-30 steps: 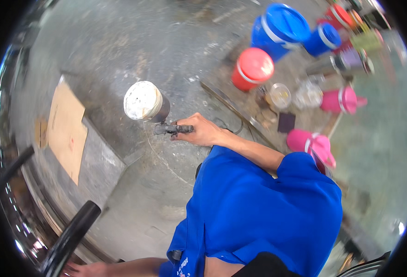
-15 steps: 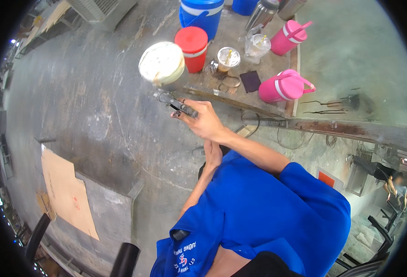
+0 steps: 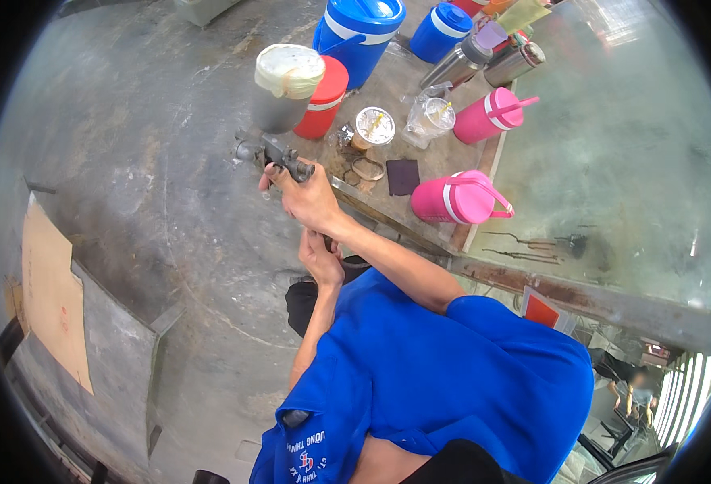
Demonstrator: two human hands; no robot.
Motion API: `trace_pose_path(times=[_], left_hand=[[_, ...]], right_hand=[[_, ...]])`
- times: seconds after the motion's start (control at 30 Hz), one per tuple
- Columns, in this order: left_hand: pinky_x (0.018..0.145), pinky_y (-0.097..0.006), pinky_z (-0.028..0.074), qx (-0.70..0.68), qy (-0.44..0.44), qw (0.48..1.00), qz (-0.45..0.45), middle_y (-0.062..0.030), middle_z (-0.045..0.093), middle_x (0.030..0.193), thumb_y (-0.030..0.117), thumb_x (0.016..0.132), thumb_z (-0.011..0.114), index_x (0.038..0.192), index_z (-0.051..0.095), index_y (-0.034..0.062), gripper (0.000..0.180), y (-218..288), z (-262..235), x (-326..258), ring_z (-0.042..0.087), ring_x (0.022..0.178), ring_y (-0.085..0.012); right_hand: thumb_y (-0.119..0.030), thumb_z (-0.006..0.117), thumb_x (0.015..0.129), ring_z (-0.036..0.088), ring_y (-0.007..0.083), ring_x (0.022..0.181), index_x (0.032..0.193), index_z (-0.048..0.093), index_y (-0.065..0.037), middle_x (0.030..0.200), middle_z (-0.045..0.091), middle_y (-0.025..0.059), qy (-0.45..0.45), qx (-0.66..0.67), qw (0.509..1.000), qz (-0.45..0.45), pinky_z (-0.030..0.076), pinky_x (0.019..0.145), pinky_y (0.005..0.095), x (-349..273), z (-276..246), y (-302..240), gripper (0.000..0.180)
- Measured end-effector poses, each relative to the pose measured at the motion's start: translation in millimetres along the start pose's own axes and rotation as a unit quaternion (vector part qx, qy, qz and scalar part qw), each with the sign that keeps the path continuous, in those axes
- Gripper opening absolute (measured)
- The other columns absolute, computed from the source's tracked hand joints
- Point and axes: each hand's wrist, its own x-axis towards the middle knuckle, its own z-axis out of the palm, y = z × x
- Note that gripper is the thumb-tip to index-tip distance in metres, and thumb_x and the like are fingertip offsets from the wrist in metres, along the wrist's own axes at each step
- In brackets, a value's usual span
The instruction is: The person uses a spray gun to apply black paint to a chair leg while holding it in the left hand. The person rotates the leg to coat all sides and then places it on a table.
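A dark metal spray gun (image 3: 276,153) is gripped in my right hand (image 3: 311,196), its fingers wrapped round the handle. Atop the gun stands a grey cup (image 3: 279,111) with a pale, wrinkled cover (image 3: 289,71) stretched over its mouth. Just below the right hand, my left hand (image 3: 321,258) is closed near the bottom of the handle. A small dark piece shows between its fingers, but what it holds is mostly hidden.
Right of the gun, a bench (image 3: 388,81) bears a red jug (image 3: 331,95), blue jugs (image 3: 361,36), pink jugs (image 3: 460,198), steel flasks (image 3: 460,63), plastic drink cups (image 3: 374,127) and a dark cloth (image 3: 403,177). Cardboard (image 3: 56,290) lies over a grey panel at left.
The spray gun and both hands have shifted left in view, and the cup now shows more from its side. The left hand shows more plainly under the right. The whole view has turned slightly.
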Motion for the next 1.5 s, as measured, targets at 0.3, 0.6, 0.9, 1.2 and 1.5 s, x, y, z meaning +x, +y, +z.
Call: trace_pose_path(times=[0.3,0.6,0.9,1.2,1.5], left_hand=[[0.041,-0.025,0.029,0.005,0.081,0.997,-0.021,0.0027,0.04,0.062,0.035,0.102,0.063,0.098,0.05,0.0107,0.028,-26,-45,-16,0.036,0.047,-0.0065],[0.042,-0.025,0.034,0.115,0.132,0.985,-0.008,0.0025,0.053,0.066,0.017,0.095,0.075,0.089,0.052,0.0109,0.024,32,-11,47,0.042,0.049,-0.0044],[0.093,-0.033,0.055,0.309,-0.046,0.936,0.164,-0.0157,0.068,0.12,0.015,0.067,0.096,0.132,0.054,-0.0049,0.08,48,97,125,0.066,0.109,-0.0205],[0.093,-0.031,0.055,0.375,-0.07,0.911,0.159,-0.0136,0.07,0.116,0.014,0.067,0.096,0.128,0.057,-0.0071,0.074,23,106,177,0.068,0.105,-0.0175],[0.094,-0.033,0.053,0.348,-0.04,0.931,0.097,-0.0139,0.072,0.116,0.02,0.066,0.094,0.127,0.059,-0.0063,0.076,5,85,190,0.068,0.105,-0.0184]], right_hand=[[-0.007,0.07,0.09,0.07,0.0109,0.074,0.098,0.071,0.002,0.085,0.076,0.0075,-0.102,-0.149,0.969,-0.168,0.056,0.07,0.03,-14,-98,23,0.011],[-0.015,0.082,0.082,0.075,0.032,0.088,0.113,0.072,0.0,0.094,0.076,0.0142,-0.105,-0.254,0.956,-0.098,0.057,0.077,0.0397,-35,-209,117,0.037],[-0.026,0.08,0.085,0.07,0.0388,0.087,0.116,0.072,-0.005,0.098,0.073,0.0203,-0.078,-0.336,0.932,-0.11,0.054,0.074,0.0454,8,-223,160,0.039],[-0.026,0.078,0.087,0.068,0.0405,0.083,0.112,0.074,-0.005,0.087,0.07,0.0243,-0.079,-0.248,0.965,-0.013,0.05,0.076,0.0471,34,-214,165,0.033],[-0.03,0.08,0.086,0.065,0.0358,0.1,0.111,0.075,-0.002,0.101,0.071,0.0174,-0.05,-0.312,0.942,-0.117,0.051,0.086,0.0446,36,-211,187,0.039]])
